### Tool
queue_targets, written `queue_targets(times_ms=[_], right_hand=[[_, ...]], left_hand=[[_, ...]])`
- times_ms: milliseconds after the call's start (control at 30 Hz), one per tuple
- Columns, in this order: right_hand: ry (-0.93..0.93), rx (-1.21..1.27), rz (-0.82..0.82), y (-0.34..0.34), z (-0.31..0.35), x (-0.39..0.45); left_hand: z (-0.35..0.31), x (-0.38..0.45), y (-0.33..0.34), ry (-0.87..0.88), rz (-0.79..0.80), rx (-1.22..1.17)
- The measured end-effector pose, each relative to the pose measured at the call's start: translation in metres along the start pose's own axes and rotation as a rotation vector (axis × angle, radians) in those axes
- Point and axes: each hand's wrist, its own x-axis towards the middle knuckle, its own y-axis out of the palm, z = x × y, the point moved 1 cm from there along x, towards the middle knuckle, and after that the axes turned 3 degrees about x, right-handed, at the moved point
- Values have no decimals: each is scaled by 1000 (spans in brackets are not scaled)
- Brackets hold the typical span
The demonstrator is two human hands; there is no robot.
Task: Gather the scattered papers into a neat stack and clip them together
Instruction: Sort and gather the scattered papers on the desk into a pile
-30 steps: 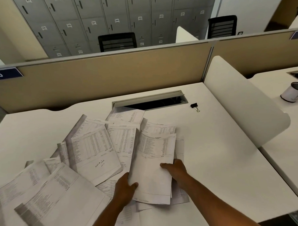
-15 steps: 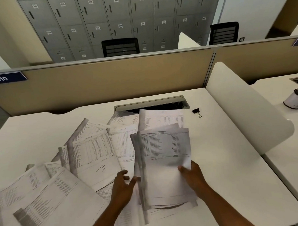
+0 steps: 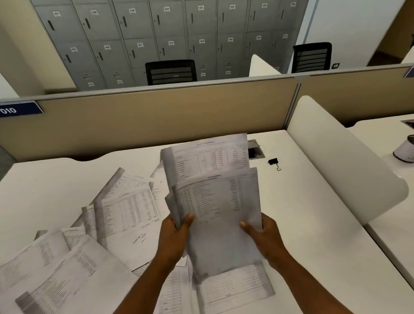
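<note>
the held sheaf of papers (image 3: 217, 203) is raised clear of the bench (image 3: 321, 223) and tilted nearly upright, probably so its uneven edges can be squared; one sheet stands higher at the back. the left hand (image 3: 174, 237) clamps the left edge, thumb on the front face. the right hand (image 3: 265, 234) clamps the lower right edge the same way. both forearms reach forward from below. the loose papers (image 3: 87, 243) lie overlapped at left. the binder clip (image 3: 273, 162) sits apart, far right, unused.
</note>
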Motion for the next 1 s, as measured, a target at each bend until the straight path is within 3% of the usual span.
queue_targets(times_ms=[267,633,833,1000], right_hand=[[-185,29,14,49,36,7],[-239,16,41,81,41,2],[-165,-5,47,79,29,-7],[-162,74,46,80,31,-11]], left_hand=[[-35,-9,-30,244,-179,101],[-44,-10,-46,317,-289,205],[-14,-18,-45,131,-305,117],[-8,-24,-45,130,-329,98]])
